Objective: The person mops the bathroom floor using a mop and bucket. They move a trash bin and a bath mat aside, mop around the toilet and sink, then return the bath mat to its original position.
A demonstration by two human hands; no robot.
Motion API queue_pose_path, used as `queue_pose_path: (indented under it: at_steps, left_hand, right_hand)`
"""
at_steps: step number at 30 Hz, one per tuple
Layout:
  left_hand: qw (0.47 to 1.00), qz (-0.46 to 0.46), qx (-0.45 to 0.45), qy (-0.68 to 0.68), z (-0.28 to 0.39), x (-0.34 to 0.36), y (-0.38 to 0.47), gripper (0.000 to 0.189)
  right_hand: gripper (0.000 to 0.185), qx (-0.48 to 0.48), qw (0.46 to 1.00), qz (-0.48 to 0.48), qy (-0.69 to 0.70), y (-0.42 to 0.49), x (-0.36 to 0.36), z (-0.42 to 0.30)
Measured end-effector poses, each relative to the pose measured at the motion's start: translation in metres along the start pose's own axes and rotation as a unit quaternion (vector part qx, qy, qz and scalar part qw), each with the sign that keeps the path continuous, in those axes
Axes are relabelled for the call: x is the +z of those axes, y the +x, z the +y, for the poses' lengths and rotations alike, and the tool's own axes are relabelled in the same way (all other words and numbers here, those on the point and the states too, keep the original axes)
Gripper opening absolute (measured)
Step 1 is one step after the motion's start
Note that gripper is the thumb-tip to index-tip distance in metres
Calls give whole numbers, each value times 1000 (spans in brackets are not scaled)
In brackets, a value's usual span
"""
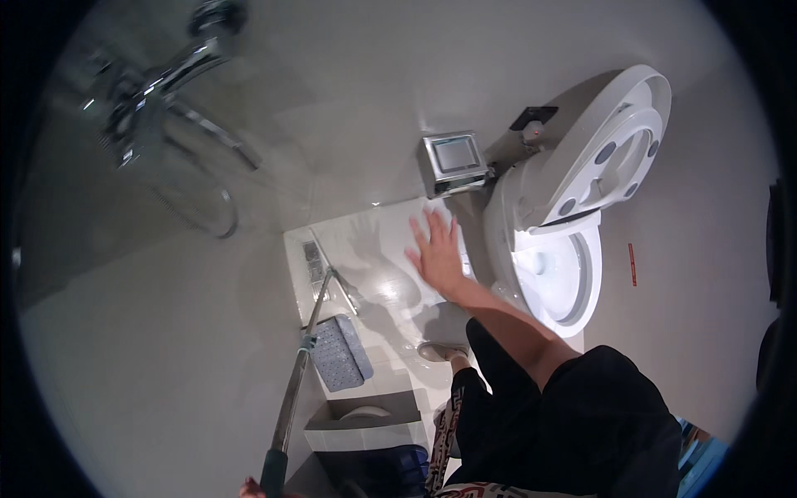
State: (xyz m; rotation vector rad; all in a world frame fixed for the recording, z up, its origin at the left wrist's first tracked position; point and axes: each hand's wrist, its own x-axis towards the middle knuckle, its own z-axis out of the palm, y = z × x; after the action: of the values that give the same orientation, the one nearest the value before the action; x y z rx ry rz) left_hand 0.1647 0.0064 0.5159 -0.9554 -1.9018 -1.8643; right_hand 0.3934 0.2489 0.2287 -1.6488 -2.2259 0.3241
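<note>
At the bottom edge my left hand (250,488), mostly out of the frame, grips the dark handle of a long-poled floor squeegee (291,398). Its thin blade (345,292) rests on the wet tiled floor (389,280), beside a rectangular floor drain (313,267). My right hand (438,252) reaches forward over the floor with fingers spread, holding nothing. It casts a shadow on the tiles, and the white toilet (507,199) stands to its right. Both the toilet's lid and its seat (622,165) are raised.
A chrome shower mixer (155,93) with a hose projects at upper left. On the wall are a metal paper holder (457,155) and a socket with a plug (533,129). Grey perforated mat (339,355) leans near the pole. Below lie a tiled ledge (367,439) and dark blue slippers (398,464).
</note>
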Motion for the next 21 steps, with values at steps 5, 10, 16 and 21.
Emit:
queue_pose_path:
  at_steps: [5,10,16,21]
  left_hand:
    - [995,14,94,-18,-4,50,3,31]
    - [996,2,81,-31,0,86,9,33]
    - [997,6,56,-44,2,110,12,32]
    - [996,11,78,-52,-3,113,15,31]
  right_hand:
    - [63,15,996,24,-90,95,-9,82]
    - [69,84,987,-28,-132,130,11,127]
    - [71,132,981,-10,-144,123,5,173]
    - [72,170,976,17,-137,116,6,182]
